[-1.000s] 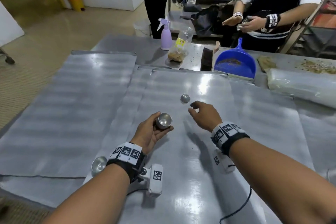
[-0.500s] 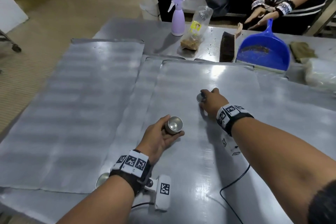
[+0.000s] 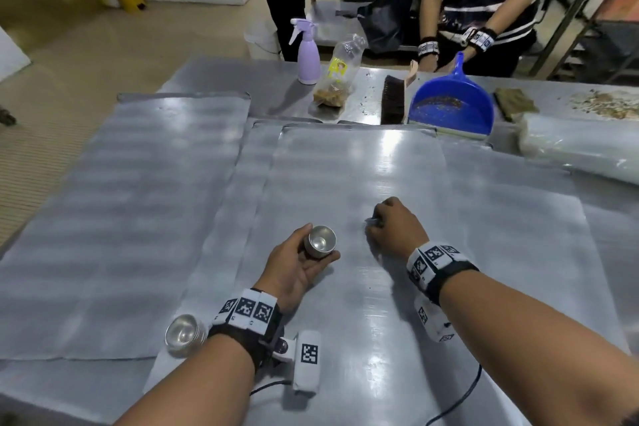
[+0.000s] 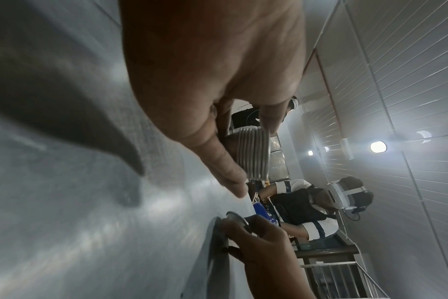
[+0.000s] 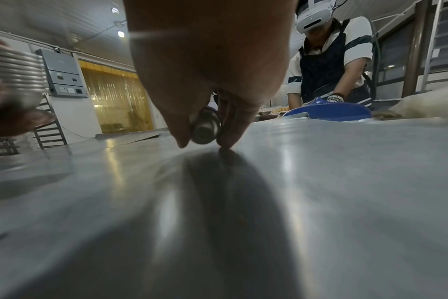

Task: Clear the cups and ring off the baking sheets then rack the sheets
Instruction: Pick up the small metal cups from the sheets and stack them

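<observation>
My left hand holds a stack of small metal cups above the middle baking sheet; the stack's ribbed rims show in the left wrist view. My right hand is just to the right of it, low over the same sheet, pinching one small metal cup between thumb and fingers. That cup is mostly hidden by the hand in the head view. Another metal cup stands by my left wrist on the near edge of the left baking sheet.
Behind the sheets on the steel table stand a purple spray bottle, a clear bag of crumbs, a brush and a blue dustpan. A plastic-wrapped roll lies at right. Two people stand at the far side.
My right hand reached forward to the lone cup on the middle sheet, closed on it and drew it back toward the left hand. The left hand kept its stack nearly still.
</observation>
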A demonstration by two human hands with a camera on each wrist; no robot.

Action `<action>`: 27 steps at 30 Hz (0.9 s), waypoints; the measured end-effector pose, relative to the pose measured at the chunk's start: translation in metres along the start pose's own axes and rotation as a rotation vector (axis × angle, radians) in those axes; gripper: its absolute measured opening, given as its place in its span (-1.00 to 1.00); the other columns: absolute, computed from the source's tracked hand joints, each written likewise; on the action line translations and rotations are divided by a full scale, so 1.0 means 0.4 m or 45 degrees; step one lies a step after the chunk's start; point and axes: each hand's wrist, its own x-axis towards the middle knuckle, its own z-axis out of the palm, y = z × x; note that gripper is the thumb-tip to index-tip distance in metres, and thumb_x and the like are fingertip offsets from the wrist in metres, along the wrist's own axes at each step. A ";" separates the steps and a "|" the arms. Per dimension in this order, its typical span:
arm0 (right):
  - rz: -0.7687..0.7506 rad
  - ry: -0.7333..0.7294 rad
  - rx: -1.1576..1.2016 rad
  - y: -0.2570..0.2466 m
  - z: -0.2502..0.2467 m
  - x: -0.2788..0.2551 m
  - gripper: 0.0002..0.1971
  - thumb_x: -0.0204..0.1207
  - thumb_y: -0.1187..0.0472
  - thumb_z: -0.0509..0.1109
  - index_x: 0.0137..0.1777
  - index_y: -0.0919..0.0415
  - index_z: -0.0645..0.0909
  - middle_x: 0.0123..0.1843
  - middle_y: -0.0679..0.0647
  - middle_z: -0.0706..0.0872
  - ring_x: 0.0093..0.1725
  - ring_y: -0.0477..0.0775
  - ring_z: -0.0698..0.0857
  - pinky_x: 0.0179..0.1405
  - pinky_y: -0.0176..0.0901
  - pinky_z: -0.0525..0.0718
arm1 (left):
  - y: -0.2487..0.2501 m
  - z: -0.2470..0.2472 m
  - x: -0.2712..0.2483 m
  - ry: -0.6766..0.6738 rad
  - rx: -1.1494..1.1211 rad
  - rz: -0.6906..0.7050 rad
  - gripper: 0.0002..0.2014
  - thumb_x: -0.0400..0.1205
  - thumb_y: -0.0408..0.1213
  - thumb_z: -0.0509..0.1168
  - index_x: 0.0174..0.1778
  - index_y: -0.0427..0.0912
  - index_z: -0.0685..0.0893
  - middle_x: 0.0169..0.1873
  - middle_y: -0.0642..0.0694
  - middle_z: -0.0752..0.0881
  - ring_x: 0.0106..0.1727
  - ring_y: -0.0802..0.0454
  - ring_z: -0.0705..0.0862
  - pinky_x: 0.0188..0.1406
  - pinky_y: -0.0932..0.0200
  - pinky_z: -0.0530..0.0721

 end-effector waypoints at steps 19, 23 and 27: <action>-0.215 0.096 0.458 -0.006 -0.116 -0.306 -0.38 0.34 -0.18 0.64 0.35 0.07 0.63 0.22 -0.07 0.73 0.16 -0.05 0.68 0.16 -0.21 0.62 | -0.145 0.042 -0.148 -0.011 -0.007 0.032 -0.49 0.67 -0.12 0.41 0.35 -0.49 0.58 0.03 -0.38 0.79 0.01 -0.38 0.83 -0.21 0.00 0.87; -0.319 0.001 0.433 -0.056 -0.114 -0.334 -0.38 0.34 -0.20 0.63 0.37 -0.02 0.61 0.26 -0.12 0.76 0.21 -0.09 0.69 0.22 -0.16 0.66 | -0.151 0.077 -0.164 -0.063 0.045 0.035 -0.41 0.69 0.06 0.34 0.22 -0.53 0.66 -0.03 -0.44 0.81 -0.08 -0.29 0.85 -0.27 0.08 0.83; -0.348 0.006 0.335 -0.067 -0.094 -0.349 -0.39 0.34 -0.19 0.62 0.37 -0.07 0.57 0.20 -0.08 0.78 0.17 -0.03 0.74 0.15 -0.06 0.71 | -0.158 0.090 -0.168 -0.102 0.099 0.070 -0.32 0.69 0.19 0.25 0.19 -0.52 0.69 -0.08 -0.37 0.80 -0.23 -0.09 0.79 -0.24 0.09 0.80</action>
